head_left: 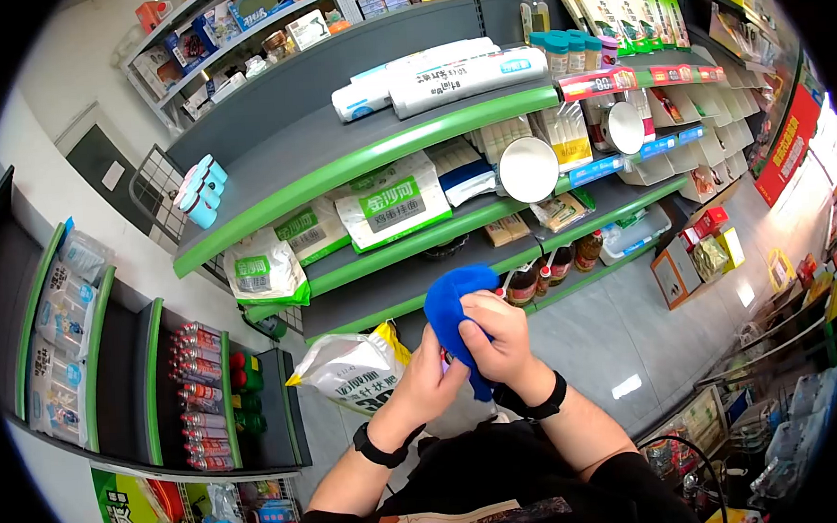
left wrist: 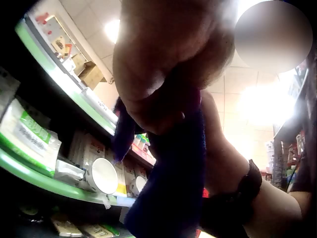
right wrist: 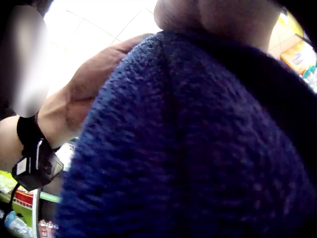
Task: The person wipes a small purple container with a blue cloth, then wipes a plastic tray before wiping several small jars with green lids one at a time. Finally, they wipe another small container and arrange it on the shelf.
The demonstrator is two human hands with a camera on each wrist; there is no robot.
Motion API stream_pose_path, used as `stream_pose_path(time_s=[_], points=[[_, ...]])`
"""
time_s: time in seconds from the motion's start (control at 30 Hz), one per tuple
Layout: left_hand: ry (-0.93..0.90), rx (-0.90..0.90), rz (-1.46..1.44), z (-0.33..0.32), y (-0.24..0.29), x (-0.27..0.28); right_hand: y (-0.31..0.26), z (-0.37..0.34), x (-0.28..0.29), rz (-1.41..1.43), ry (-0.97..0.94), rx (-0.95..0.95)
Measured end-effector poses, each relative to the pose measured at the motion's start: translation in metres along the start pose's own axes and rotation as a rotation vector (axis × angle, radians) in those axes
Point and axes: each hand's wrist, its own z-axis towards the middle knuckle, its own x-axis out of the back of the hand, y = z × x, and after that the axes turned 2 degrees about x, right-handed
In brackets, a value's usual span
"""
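Near a long grey shelf [head_left: 281, 160] and a white bag [head_left: 344, 371], a blue cloth [head_left: 451, 307] is gathered between two hands.
The cloth is held in the air on the near side of the shelf, and the bag is to its left; its surface looks fuzzy, so I judge it is light, soft and limp, hardly slippery and not fragile, though I cannot tell if it is wet. The better hold is probably at the bunched folds, because a loose edge would only hang down. The right hand [head_left: 500, 338] has its fingers curled into the cloth, and the left hand [head_left: 425, 384] pinches its near part; some fingertips are hidden, so their pressure I cannot tell.
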Motion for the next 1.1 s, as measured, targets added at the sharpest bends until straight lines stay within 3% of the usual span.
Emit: stream_pose_path(time_s=[0.17,0.27,0.3,0.33,0.43,0.53,0.6,0.7,0.77,0.8,0.9,0.97,1.1], points=[[0.089,-0.06,0.055,-0.011,-0.007,-0.01,-0.017,-0.006,-0.005,0.217,0.137,-0.436],[0.112,0.057,-0.07,-0.018,-0.002,-0.014,-0.025,-0.011,-0.018,0.344,0.356,-0.55],[0.145,0.019,-0.085,-0.018,-0.004,-0.016,-0.028,-0.011,-0.022,0.413,0.454,-0.599],[0.177,-0.02,-0.098,-0.018,-0.006,-0.017,-0.025,-0.016,-0.02,0.433,0.433,-0.628],[0.228,-0.051,-0.192,-0.015,-0.006,-0.02,-0.022,-0.018,-0.031,0.349,0.488,-0.529],[0.284,-0.047,-0.218,-0.011,-0.006,-0.018,-0.008,-0.035,-0.028,-0.072,0.255,-0.135],[0.2,-0.001,-0.158,-0.014,-0.011,-0.013,-0.015,-0.034,-0.024,-0.232,0.103,0.064],[0.079,0.135,-0.128,-0.02,-0.003,-0.006,-0.01,-0.037,-0.016,-0.164,-0.07,-0.079],[0.093,0.114,-0.057,-0.023,-0.002,-0.008,-0.01,-0.027,-0.014,-0.092,-0.085,-0.122],[0.092,0.224,-0.211,-0.025,-0.006,-0.009,-0.012,-0.027,-0.017,-0.108,-0.077,-0.096],[0.243,0.292,-0.763,-0.026,-0.013,-0.018,-0.019,-0.038,-0.025,-0.163,-0.071,-0.114],[0.313,0.457,-0.982,-0.03,0.0,-0.013,-0.013,-0.053,-0.03,-0.177,-0.056,-0.096],[0.384,0.311,-1.039,-0.026,-0.027,-0.003,-0.013,-0.084,-0.046,-0.108,-0.124,-0.038]])
